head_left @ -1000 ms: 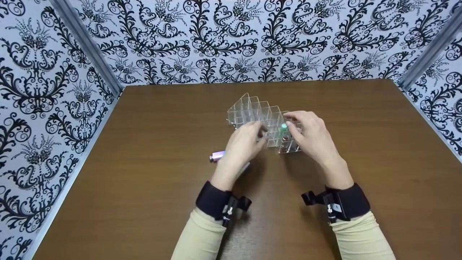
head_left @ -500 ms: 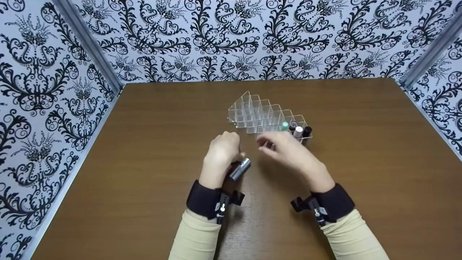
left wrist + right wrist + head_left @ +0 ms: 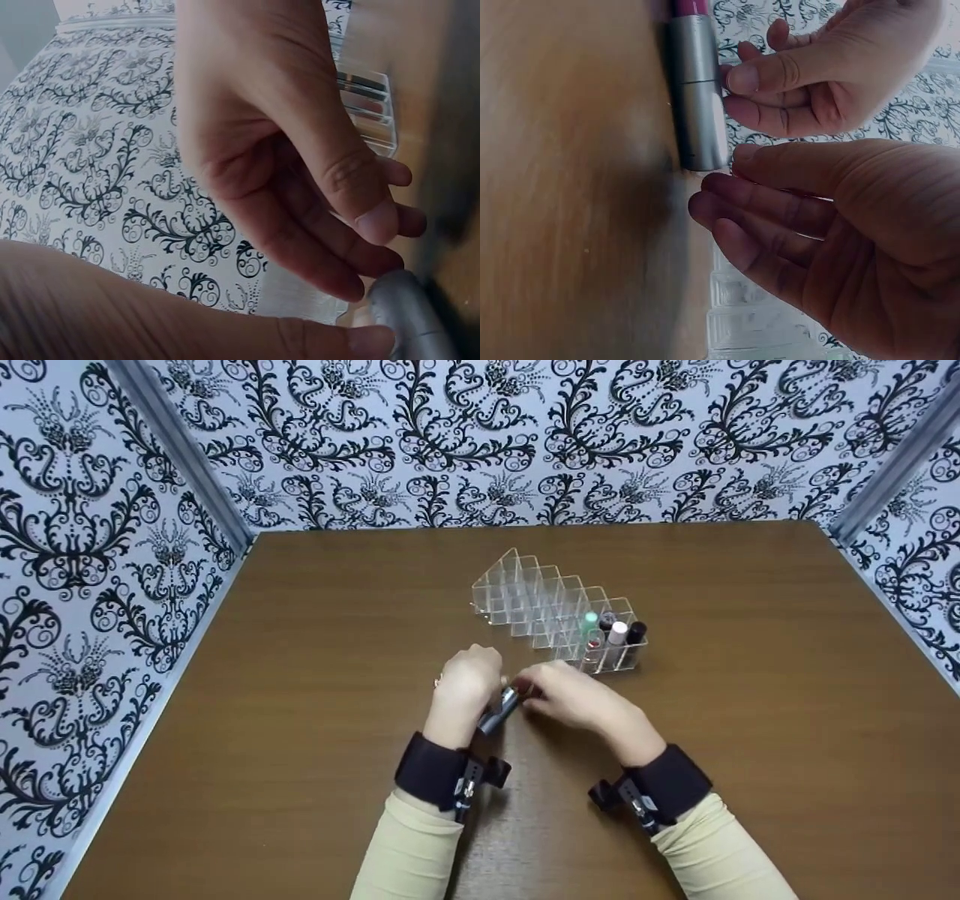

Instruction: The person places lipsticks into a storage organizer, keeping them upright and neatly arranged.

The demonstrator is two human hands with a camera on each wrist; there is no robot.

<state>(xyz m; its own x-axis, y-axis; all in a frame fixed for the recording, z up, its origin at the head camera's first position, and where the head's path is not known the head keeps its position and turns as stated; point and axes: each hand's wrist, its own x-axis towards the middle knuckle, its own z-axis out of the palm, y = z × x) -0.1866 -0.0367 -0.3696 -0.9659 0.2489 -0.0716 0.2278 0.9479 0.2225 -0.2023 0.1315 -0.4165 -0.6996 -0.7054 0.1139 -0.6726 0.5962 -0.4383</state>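
Observation:
A silver-grey lipstick tube (image 3: 499, 712) lies slanted on the table between the two hands. My left hand (image 3: 466, 682) is over its left side. In the right wrist view, the left thumb and fingertips meet the upper side of the tube (image 3: 699, 97), and I cannot see them wrapped around it. My right hand (image 3: 577, 697) is at the tube's far end, fingers loosely bent and nothing between thumb and fingers (image 3: 735, 244). A pink part (image 3: 690, 7) shows beyond the tube in the right wrist view. The left hand mostly hides a second tube.
Behind the hands stands a clear stepped lipstick holder (image 3: 525, 600). Its right end holds several cosmetics, including a green-capped one (image 3: 590, 621), a pale-capped one (image 3: 618, 631) and a black one (image 3: 637, 631). Patterned walls (image 3: 495, 442) border the brown table (image 3: 300, 720).
My right hand has come away from the holder, down and left to the silver tube. The left hand has also drawn back from the holder to beside that tube.

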